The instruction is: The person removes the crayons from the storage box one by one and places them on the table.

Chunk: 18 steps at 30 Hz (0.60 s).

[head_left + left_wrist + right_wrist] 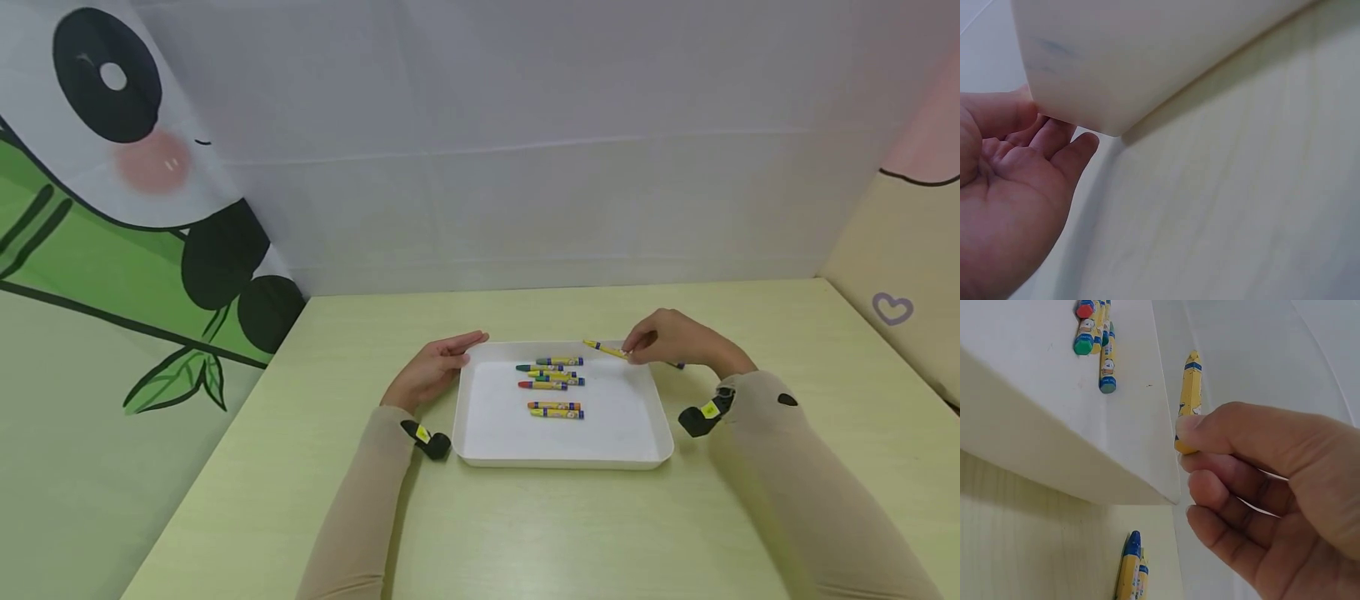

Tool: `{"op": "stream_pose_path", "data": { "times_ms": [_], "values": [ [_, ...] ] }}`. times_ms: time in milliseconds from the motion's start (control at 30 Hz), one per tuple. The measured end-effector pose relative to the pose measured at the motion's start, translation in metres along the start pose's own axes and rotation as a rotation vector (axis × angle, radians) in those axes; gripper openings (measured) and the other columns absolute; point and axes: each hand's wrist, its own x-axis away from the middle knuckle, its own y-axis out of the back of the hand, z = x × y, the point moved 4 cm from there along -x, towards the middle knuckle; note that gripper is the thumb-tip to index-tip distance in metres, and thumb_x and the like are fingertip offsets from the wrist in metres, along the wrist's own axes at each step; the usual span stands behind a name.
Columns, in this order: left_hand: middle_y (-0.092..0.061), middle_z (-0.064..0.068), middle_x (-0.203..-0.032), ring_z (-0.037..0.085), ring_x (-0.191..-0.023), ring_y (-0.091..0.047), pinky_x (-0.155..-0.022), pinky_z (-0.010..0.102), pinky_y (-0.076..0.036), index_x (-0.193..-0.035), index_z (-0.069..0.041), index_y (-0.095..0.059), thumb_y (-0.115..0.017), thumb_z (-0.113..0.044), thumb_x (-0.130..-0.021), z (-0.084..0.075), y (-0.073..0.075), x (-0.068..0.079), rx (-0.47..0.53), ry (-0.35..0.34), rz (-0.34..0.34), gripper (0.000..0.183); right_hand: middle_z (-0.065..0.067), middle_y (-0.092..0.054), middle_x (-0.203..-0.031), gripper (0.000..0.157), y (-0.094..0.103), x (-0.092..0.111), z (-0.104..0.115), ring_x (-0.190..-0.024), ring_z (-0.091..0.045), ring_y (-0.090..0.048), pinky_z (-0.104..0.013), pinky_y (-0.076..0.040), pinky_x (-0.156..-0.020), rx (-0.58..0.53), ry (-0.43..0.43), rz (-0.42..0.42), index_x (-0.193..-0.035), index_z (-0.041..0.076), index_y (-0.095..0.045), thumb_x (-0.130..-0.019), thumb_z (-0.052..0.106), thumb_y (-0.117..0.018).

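Note:
My right hand [678, 340] pinches a yellow crayon [1190, 387] between thumb and finger, over the far right corner of a white tray [607, 446]. The crayon's tip points left in the head view. My left hand [427, 372] touches the tray's far left corner, its thumb at the side and its fingers reaching past the corner. In the tray lie several crayons pointing left: a dark green one [527, 367], a red one [536, 385], an orange one [543, 406] and a yellow-green one [551, 413] among them.
A blue crayon [1127, 565] lies on the table [525, 533] just outside the tray's right side, with another crayon partly hidden beside it. A white cloth [525, 208] hangs behind the table, and printed cloths hang at both sides.

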Motion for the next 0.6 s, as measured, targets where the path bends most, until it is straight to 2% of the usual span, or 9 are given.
{"op": "stream_pose_path", "data": {
  "times_ms": [133, 333, 600],
  "values": [
    [-0.040, 0.005, -0.153, 0.020, -0.144, -0.031, -0.115, 0.040, -0.030, -0.145, -0.007, -0.043, -0.040, 0.005, -0.099, 0.002, 0.000, 0.000, 0.001, -0.002, -0.001, 0.048, -0.005, -0.071, -0.096, 0.017, 0.005, 0.005, -0.005, -0.085, -0.015, -0.061, -0.029, -0.051, -0.072, -0.001, -0.029, -0.025, -0.100, 0.006, -0.073, -0.087, 0.016, -0.069],
    [-0.040, 0.006, -0.152, 0.021, -0.144, -0.031, -0.115, 0.040, -0.029, -0.145, -0.007, -0.043, -0.041, 0.005, -0.099, 0.002, 0.001, 0.000, 0.003, -0.010, 0.006, 0.047, -0.006, -0.072, -0.095, 0.019, 0.012, 0.012, -0.021, -0.086, -0.015, -0.064, -0.031, -0.052, -0.074, 0.000, -0.042, -0.105, -0.101, 0.005, -0.073, -0.088, 0.017, -0.068],
    [-0.040, 0.006, -0.153, 0.021, -0.144, -0.031, -0.115, 0.040, -0.029, -0.145, -0.006, -0.043, -0.041, 0.006, -0.098, -0.001, 0.000, 0.002, -0.002, -0.006, 0.002, 0.048, -0.013, -0.072, -0.099, 0.024, 0.016, 0.020, -0.039, -0.084, -0.018, -0.064, -0.031, -0.052, -0.069, 0.007, -0.096, -0.176, -0.105, 0.000, -0.072, -0.088, 0.017, -0.068]
  ]
}}
